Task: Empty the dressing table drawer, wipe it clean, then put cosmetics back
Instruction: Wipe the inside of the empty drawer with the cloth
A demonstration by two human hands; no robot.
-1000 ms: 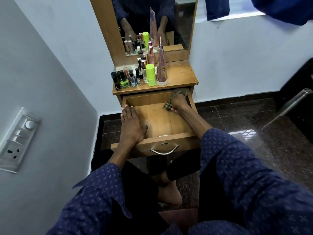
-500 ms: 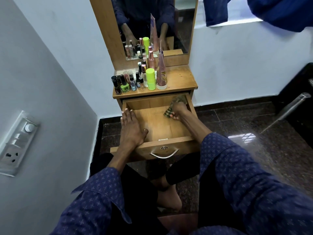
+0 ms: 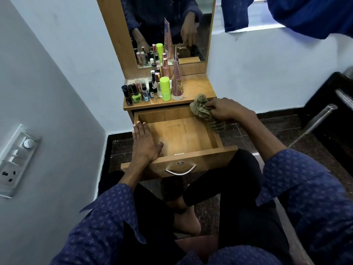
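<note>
The wooden drawer (image 3: 191,159) of the dressing table stands pulled out with nothing in it. My left hand (image 3: 144,143) rests flat on its left wall, fingers straight. My right hand (image 3: 227,109) grips a checked cloth (image 3: 204,111) above the drawer's right back corner, and the cloth hangs down over the right wall. Several cosmetics stand on the table top (image 3: 198,87): nail polish bottles (image 3: 136,95), a neon green stick (image 3: 165,88), a tall pink tube (image 3: 176,81) and slim pink bottles (image 3: 165,67).
A mirror (image 3: 168,25) rises behind the cosmetics. A wall with a switch panel (image 3: 15,161) is close on the left. Dark furniture with a metal bar (image 3: 315,123) stands at right. Blue cloth (image 3: 305,14) hangs at the window. My crossed legs sit under the drawer.
My right hand has lifted the cloth out of the drawer's back right corner to above its right edge. The left hand stays on the left wall.
</note>
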